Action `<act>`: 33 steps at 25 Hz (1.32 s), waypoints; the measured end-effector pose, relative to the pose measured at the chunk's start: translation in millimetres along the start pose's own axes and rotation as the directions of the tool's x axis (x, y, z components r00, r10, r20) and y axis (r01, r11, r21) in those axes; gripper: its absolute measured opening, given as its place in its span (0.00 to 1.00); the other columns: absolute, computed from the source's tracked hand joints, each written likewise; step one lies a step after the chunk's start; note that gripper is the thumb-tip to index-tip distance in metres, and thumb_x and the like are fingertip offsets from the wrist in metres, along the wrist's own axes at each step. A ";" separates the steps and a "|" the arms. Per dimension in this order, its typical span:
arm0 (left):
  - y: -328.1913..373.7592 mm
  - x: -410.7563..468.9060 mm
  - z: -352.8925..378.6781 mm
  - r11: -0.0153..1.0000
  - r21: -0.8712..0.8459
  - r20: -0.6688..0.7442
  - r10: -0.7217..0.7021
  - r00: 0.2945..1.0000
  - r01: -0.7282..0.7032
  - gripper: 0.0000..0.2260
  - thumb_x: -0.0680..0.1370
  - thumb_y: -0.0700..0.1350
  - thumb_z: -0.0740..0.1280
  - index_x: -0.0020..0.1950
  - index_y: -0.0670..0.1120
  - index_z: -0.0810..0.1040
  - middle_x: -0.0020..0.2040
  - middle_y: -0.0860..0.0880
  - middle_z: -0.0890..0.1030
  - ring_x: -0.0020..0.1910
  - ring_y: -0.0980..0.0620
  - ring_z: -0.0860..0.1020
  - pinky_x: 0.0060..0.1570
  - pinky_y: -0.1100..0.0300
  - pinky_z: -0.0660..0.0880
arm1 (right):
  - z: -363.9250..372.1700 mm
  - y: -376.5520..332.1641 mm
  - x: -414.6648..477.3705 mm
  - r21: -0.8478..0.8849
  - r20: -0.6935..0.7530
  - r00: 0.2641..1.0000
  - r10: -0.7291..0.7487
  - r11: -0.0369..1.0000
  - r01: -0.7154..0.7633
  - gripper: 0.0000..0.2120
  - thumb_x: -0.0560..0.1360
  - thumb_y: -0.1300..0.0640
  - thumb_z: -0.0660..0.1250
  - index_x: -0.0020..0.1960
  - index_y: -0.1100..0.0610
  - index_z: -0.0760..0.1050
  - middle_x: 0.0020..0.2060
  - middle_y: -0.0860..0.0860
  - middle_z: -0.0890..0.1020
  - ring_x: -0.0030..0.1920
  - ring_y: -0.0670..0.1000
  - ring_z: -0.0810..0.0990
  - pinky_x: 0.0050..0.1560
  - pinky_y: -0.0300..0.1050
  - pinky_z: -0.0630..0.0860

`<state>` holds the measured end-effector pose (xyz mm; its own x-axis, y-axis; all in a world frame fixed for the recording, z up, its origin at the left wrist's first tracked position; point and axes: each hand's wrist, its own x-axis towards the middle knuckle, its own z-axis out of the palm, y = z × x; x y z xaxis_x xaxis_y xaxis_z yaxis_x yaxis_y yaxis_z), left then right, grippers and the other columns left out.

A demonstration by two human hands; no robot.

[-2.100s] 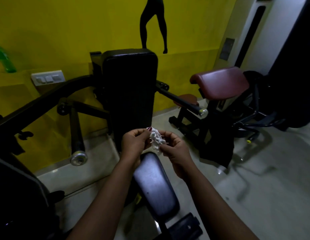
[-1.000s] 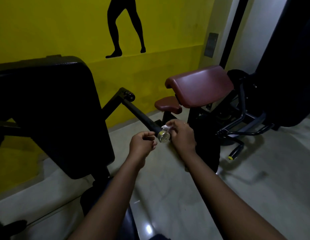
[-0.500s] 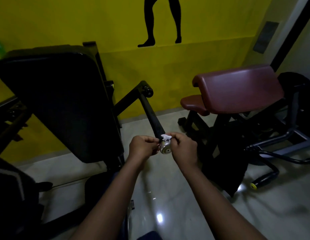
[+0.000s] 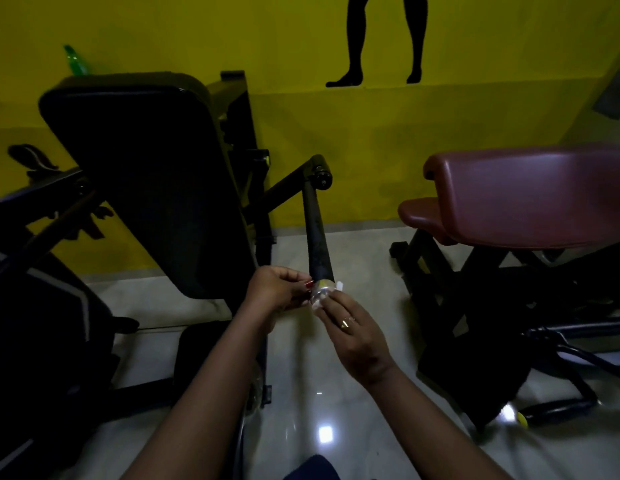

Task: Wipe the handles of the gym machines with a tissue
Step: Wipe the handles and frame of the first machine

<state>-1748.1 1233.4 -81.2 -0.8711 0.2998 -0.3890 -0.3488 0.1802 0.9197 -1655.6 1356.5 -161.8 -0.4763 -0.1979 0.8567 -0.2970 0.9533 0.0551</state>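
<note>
Two hands meet at the near end of a black handle point(image 4: 317, 237), a straight, matte bar that runs down from a round pivot on the machine's frame toward the camera. Its tip is a shiny metal cap point(image 4: 321, 293) with a yellowish band just above it. The right hand point(image 4: 353, 332), with a ring point(image 4: 346, 322) on one finger, has its fingers curled up against the cap and holds the white tissue point(image 4: 339, 285) there; the paper is crumpled, and only a corner beside the bar and a scrap under the fingertips show. The left hand point(image 4: 272, 289) is curled, its fingertips pinching the handle at the cap's left edge, one red-painted nail showing. In this dim light, whether tissue also lies under those fingertips is hard to tell.

The yellow wall point(image 4: 336, 133) bears one marking, a black silhouette point(image 4: 353, 39) of legs, cut off by the top edge. A green bottle point(image 4: 74, 62) pokes up behind the large black back pad point(image 4: 145, 174), only its upper part visible. To the right stands a smooth maroon pad point(image 4: 530, 199) with a smaller maroon seat point(image 4: 422, 216) below it, its far side cut off by the frame. The dark gear at the left edge is too shadowed to identify. The pale, glossy floor point(image 4: 319, 393) reflects small spots of light.
</note>
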 end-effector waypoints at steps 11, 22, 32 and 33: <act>-10.6 -23.7 11.7 0.995 0.007 -0.127 0.096 0.987 -0.096 0.06 0.74 0.34 0.71 0.50 0.38 0.82 0.44 0.40 0.83 0.43 0.46 0.80 0.45 0.58 0.79 | 1.2 8.5 2.0 0.216 -0.043 0.964 0.263 0.944 -0.248 0.09 0.79 0.62 0.65 0.49 0.64 0.83 0.46 0.55 0.78 0.45 0.56 0.76 0.50 0.45 0.74; -10.0 -29.9 7.6 0.995 0.041 -0.071 0.098 0.993 -0.096 0.05 0.74 0.34 0.71 0.48 0.41 0.83 0.49 0.38 0.83 0.52 0.41 0.81 0.58 0.48 0.77 | -4.5 -7.3 8.8 0.274 -0.103 0.885 0.455 0.868 -0.414 0.11 0.80 0.58 0.64 0.47 0.59 0.84 0.43 0.54 0.80 0.44 0.53 0.76 0.50 0.38 0.72; -12.7 -20.1 8.3 0.937 0.293 -0.100 0.227 0.969 -0.189 0.07 0.69 0.42 0.78 0.45 0.42 0.86 0.38 0.46 0.85 0.37 0.52 0.81 0.43 0.57 0.80 | -8.8 -6.7 33.5 0.371 0.046 0.707 0.706 0.645 -0.668 0.08 0.71 0.65 0.65 0.45 0.58 0.82 0.43 0.49 0.83 0.45 0.46 0.79 0.49 0.37 0.74; -11.6 -20.4 7.7 0.925 0.322 -0.092 0.241 0.966 -0.200 0.08 0.69 0.43 0.78 0.46 0.43 0.86 0.37 0.46 0.85 0.36 0.53 0.81 0.41 0.58 0.80 | -8.5 -6.3 37.4 0.301 0.086 0.803 0.590 0.753 -0.586 0.09 0.72 0.62 0.63 0.47 0.58 0.82 0.44 0.50 0.83 0.45 0.47 0.78 0.48 0.36 0.72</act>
<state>-1723.6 1232.5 -84.3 -0.9575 0.2469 -0.1492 -0.0368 0.4085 0.9120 -1664.4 1345.1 -125.8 -0.6289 0.3840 0.6760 -0.1936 0.7647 -0.6146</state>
